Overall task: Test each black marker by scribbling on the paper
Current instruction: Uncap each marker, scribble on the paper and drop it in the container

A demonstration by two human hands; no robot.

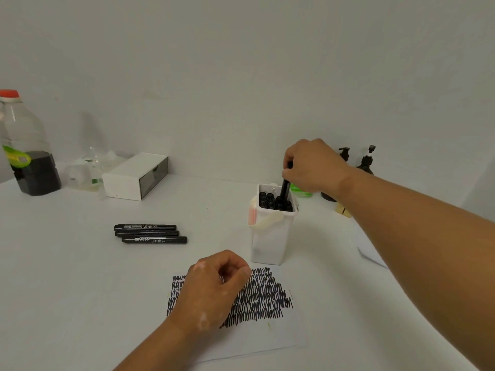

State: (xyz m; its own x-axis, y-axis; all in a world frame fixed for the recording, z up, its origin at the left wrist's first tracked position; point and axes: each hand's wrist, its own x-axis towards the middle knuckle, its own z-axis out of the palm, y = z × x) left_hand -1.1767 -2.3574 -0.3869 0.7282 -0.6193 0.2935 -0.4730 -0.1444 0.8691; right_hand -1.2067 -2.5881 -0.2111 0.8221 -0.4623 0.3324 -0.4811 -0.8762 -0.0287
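Observation:
My right hand [314, 166] pinches the top of a black marker [285, 187] that stands partly raised in a white holder [270, 236] full of several black markers. My left hand [214, 287] rests on the sheet of paper [257, 336], its fingers loosely curled and holding nothing. Dense black scribbles [265, 295] cover the upper part of the paper. Three capped black markers [151, 233] lie side by side on the table to the left of the holder.
A white box [134, 178] and a large bottle with a red cap and dark liquid [25, 148] stand at the back left. Two dark pump bottles [367, 162] and a green object [301, 190] sit behind the holder. Another paper [371, 250] lies under my right forearm.

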